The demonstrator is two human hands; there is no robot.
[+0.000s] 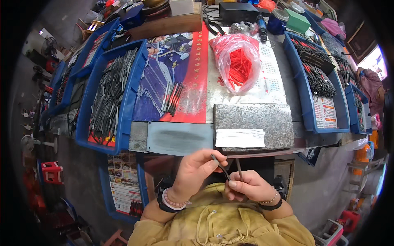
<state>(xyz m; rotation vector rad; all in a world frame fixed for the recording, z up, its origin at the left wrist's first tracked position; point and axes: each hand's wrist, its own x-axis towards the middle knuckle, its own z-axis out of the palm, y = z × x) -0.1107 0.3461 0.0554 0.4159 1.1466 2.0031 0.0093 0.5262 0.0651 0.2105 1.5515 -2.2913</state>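
Beyond the hands, a workbench [246,92] bearing a blue tray [127,102] of dark metal rods, a red-filled plastic bag [238,61] and a grey stone slab [252,121]. Close to the chest, left hand [195,170] and right hand [250,186] both pinching thin dark metal pieces [225,171], crossed between the fingertips, just below the slab's edge.

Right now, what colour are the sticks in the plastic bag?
Red, inside the clear bag; head view.

Left hand [197,169] and right hand [248,186] meet close together, fingers pinched.
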